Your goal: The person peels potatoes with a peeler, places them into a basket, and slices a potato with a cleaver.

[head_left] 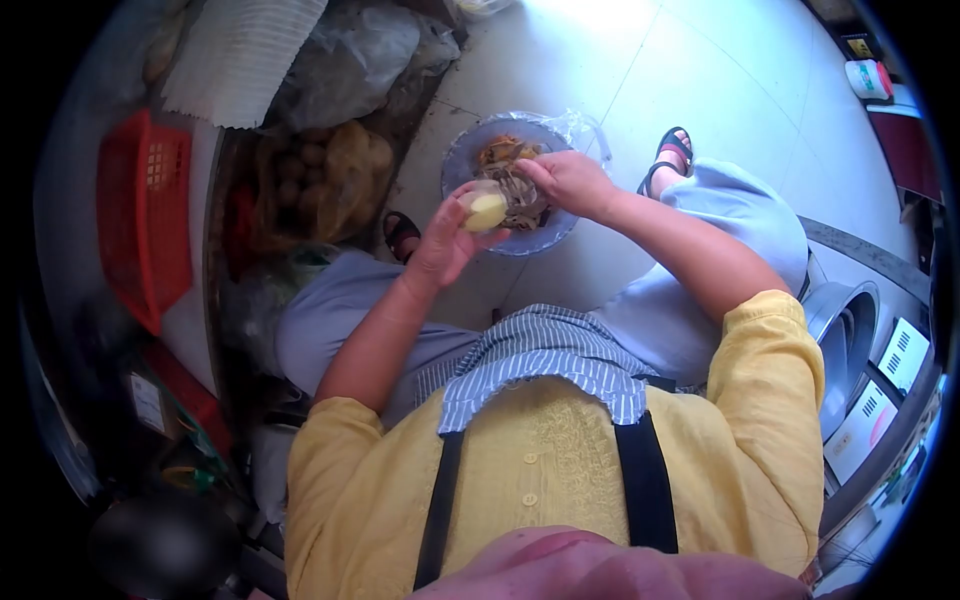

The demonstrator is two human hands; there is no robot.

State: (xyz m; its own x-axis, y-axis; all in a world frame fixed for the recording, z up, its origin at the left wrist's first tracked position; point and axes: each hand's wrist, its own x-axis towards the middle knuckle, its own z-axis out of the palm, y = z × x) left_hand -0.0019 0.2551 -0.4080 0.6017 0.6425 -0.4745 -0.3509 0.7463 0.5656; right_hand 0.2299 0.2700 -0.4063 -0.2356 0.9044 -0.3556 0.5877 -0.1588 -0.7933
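Drop risk: potato (486, 211) over bin (545, 241).
Left hand (448, 238) grips it; might slip if slick. Right hand (572, 183): can't tell its hold.

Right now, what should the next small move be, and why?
Probably turn the pale yellow piece slightly in the left hand, over the lined bin: one pale side shows, its underside is hidden, the right hand is close by, and brownish scraps lie in the bin. Whether the right hand holds a tool is unclear.
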